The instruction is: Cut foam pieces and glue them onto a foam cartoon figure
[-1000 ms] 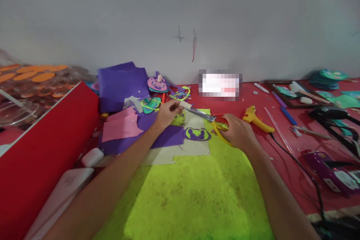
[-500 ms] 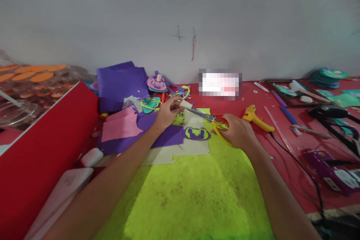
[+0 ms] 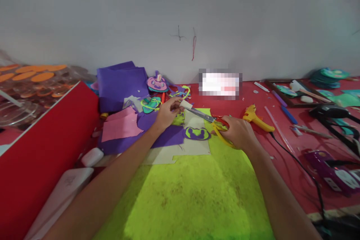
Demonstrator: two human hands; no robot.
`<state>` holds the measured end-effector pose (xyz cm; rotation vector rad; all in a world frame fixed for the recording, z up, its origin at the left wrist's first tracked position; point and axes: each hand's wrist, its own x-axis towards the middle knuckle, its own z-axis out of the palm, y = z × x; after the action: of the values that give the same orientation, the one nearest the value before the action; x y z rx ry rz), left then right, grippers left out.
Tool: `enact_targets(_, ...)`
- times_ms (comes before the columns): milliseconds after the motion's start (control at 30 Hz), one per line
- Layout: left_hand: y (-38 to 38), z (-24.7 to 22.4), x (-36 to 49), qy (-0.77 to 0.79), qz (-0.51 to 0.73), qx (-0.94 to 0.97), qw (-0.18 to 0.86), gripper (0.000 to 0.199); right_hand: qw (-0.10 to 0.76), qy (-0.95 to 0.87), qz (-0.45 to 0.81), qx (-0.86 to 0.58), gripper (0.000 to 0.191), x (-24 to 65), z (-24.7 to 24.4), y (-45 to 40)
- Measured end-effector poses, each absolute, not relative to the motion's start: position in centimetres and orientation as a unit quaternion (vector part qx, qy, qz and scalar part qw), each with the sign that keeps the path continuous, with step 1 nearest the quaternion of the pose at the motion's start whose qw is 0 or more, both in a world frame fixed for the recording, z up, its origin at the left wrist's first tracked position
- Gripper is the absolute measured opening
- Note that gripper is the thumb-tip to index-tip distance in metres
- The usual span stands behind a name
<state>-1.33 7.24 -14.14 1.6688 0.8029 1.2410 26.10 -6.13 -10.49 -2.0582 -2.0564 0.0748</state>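
Note:
Between its fingertips my left hand (image 3: 169,112) pinches a small cream-coloured piece (image 3: 186,104), paper or foam sheet. My right hand (image 3: 238,132) is wrapped round the handles of scissors (image 3: 208,117) with red and yellow grips. Their metal blades point left, and the tips meet the cream piece. Below the blades lies a purple and lime-green cut-out (image 3: 197,133), on a cream sheet (image 3: 194,150). Under everything in front of me spreads a lime-green sheet (image 3: 182,198). A purple sheet (image 3: 168,137) lies beneath my left wrist.
A yellow glue gun (image 3: 257,119) with a black cord lies right of my right hand. Pink sheets (image 3: 119,127) and purple sheets (image 3: 122,86) are at left, beside a red panel (image 3: 53,150). A dark tray (image 3: 295,99) sits at the far right.
The scissors' grips have spread slightly apart as my right hand shifts a little. My left hand stays in place with the cream piece.

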Motion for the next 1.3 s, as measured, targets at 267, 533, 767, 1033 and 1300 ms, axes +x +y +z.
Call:
enact_targets(267, 7.1, -14.1, -1.4, 0.332, 0.498, 0.671, 0.437, 0.039, 0.104, -0.699, 0.026, -0.707, 0.053, 26.1, -10.5, -6.2)
enact_targets(533, 6.9, -13.9, -1.3, 0.335, 0.492, 0.674, 0.437, 0.043, 0.087, -0.694, 0.031, -0.714, 0.050, 25.9, -10.2, -6.3)
enact_targets(767, 6.8, -13.7, -1.3, 0.338, 0.486, 0.674, 0.441, 0.044, 0.058, -0.694, 0.056, -0.715, 0.041, 25.6, -10.2, -6.4)
enact_targets(1033, 6.2, -13.0, -1.1, 0.336, 0.469, 0.676, 0.458, 0.045, 0.054, -0.700, 0.057, -0.710, 0.041, 25.3, -10.1, -6.5)
enact_targets(1300, 6.2, -13.1, -1.1, 0.339, 0.457, 0.680, 0.462, 0.049, 0.063, -0.702, 0.053, -0.707, 0.043, 25.3, -10.2, -6.3)
